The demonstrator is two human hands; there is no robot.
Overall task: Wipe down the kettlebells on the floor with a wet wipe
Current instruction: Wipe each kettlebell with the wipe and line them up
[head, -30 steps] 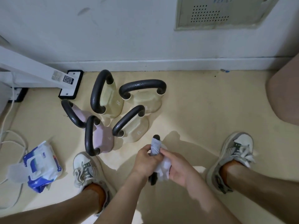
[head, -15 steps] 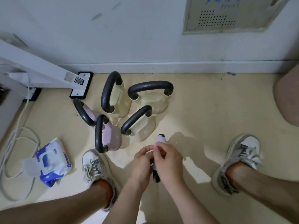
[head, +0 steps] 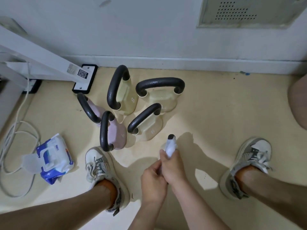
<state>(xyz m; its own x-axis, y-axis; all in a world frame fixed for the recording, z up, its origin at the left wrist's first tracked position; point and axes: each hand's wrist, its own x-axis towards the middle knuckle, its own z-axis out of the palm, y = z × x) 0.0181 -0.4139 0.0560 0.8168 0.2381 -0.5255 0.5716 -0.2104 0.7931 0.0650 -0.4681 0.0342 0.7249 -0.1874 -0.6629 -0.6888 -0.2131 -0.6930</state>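
Right hand [head: 172, 165] is clasping the wipe [head: 171, 147] round a handle [head: 171, 136]; left hand [head: 153, 180] is gripping lower. Wetness is risking a slip and drop.

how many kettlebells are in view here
6. Five clustered on the floor: back-left pink kettlebell, front pink kettlebell, tall cream kettlebell, back-right cream kettlebell, front cream kettlebell. Sixth kettlebell, gripped by left hand and right hand, mostly hidden: only its tip shows past the wipe.
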